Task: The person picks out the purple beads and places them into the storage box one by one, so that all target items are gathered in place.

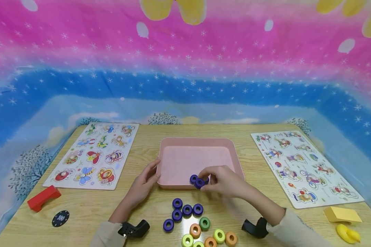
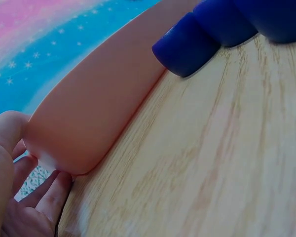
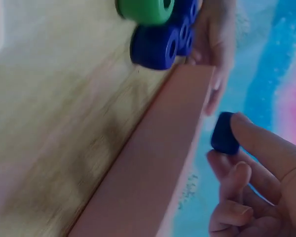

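Note:
My right hand (image 1: pixel 224 180) pinches a purple ring-shaped bead (image 1: pixel 199 183) between thumb and fingertips, over the front wall of the pink tray (image 1: pixel 198 141). The same held bead (image 3: pixel 225 133) looks dark blue in the right wrist view, above the rim. Beside it, another purple bead (image 1: pixel 193 178) shows within the tray, and one more is partly hidden by my fingers. My left hand (image 1: pixel 143 181) touches the tray's left side near the front corner, its fingers resting against the outer wall. Several purple beads (image 1: pixel 187 210) lie on the table in front of the tray.
Nearer me lie a green bead (image 1: pixel 204 223) and several orange and yellow ones. Picture puzzle boards stand left (image 1: pixel 92 156) and right (image 1: pixel 306 168). A red block (image 1: pixel 44 198), black chip (image 1: pixel 60 218), yellow block (image 1: pixel 343 215) and yellow toy duck (image 1: pixel 347 234) sit toward the sides.

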The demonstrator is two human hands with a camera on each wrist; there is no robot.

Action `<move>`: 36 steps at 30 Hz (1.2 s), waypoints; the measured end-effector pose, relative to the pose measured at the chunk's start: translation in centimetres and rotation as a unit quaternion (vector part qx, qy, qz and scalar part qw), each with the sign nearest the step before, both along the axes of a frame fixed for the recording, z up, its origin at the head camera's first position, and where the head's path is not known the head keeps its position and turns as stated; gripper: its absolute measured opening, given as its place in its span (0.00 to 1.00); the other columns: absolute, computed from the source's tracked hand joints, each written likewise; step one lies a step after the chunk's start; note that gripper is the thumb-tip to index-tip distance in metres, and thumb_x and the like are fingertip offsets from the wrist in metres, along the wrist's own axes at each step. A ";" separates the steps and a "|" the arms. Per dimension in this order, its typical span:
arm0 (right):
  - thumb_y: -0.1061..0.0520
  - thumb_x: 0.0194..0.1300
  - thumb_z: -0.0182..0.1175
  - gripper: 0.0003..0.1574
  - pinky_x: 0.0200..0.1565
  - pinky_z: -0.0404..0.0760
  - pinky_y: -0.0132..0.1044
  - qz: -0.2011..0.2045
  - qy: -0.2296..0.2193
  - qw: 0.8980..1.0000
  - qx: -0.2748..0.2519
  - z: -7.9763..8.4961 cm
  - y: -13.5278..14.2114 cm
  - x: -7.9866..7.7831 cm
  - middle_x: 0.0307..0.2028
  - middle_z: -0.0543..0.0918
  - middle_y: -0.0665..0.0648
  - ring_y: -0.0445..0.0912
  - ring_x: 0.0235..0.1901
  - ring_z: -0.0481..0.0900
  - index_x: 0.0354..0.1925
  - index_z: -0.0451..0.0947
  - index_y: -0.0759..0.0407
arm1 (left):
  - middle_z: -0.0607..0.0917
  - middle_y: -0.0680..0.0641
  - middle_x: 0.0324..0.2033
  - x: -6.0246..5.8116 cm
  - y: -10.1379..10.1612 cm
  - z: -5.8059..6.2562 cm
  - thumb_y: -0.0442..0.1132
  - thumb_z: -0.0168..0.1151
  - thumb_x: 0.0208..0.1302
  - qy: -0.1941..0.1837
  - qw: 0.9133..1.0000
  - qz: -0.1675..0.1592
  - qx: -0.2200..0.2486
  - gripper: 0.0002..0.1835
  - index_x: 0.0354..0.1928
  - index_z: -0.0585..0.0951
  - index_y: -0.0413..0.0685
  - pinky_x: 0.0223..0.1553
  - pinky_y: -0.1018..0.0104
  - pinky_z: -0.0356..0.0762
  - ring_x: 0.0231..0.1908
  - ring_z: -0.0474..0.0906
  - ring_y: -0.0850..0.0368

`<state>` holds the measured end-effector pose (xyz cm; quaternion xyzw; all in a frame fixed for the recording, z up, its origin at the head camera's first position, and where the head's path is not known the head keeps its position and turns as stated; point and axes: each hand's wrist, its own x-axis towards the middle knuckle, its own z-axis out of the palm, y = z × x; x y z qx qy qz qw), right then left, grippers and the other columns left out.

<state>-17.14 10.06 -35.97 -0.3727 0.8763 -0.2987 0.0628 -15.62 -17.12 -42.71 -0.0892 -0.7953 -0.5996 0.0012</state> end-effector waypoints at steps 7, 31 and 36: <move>0.54 0.50 0.61 0.14 0.24 0.71 0.28 0.005 0.006 1.000 0.002 -0.7 -2.5 -2.5 0.32 0.76 0.43 0.36 0.24 0.68 0.39 0.75 0.51 | 0.60 0.47 0.58 0.8 0.6 1.7 0.36 0.46 0.61 -0.005 1.000 0.004 0.000 0.23 0.60 0.60 0.47 0.55 0.59 0.55 0.57 0.56 0.52; 0.52 0.51 0.59 0.14 0.25 0.70 0.28 0.054 0.003 0.999 0.005 -0.5 -2.1 -2.4 0.32 0.77 0.45 0.35 0.21 0.68 0.40 0.76 0.51 | 0.60 0.49 0.58 1.1 0.7 2.1 0.37 0.46 0.62 -0.009 1.000 -0.001 -0.002 0.23 0.60 0.59 0.47 0.55 0.60 0.54 0.57 0.55 0.54; 0.54 0.48 0.62 0.12 0.22 0.68 0.25 0.133 -0.002 0.991 -0.015 -0.1 -0.3 -0.9 0.28 0.76 0.44 0.34 0.20 0.66 0.36 0.77 0.51 | 0.60 0.47 0.58 1.0 0.6 2.0 0.35 0.46 0.61 -0.008 1.000 0.004 -0.005 0.23 0.59 0.59 0.46 0.55 0.60 0.55 0.57 0.56 0.53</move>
